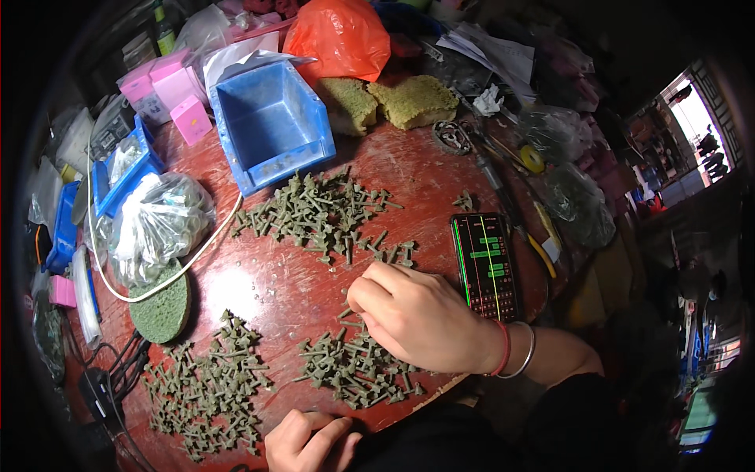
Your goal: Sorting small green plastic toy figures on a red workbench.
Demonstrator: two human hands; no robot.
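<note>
Small grey-green, screw-like pieces with flared heads lie in three heaps on a red tabletop: a far heap [314,206], a near-left heap [208,389] and a near-middle heap [358,370]. My right hand [409,315] reaches over the far edge of the near-middle heap, fingers bent inward and closed. Whatever its fingertips hold is hidden beneath the hand. At the table's near edge, between the two nearer heaps, my left hand [307,442] rests with curled fingers. Its palm is out of sight, so its contents cannot be made out.
A blue bin [271,118] stands beyond the far heap. A lit phone [486,263] with a lined screen lies right of my right hand. Left are a tied clear bag [157,224], a green round pad [161,307] and a white cable [185,271]. Yellow sponges [413,102] sit behind.
</note>
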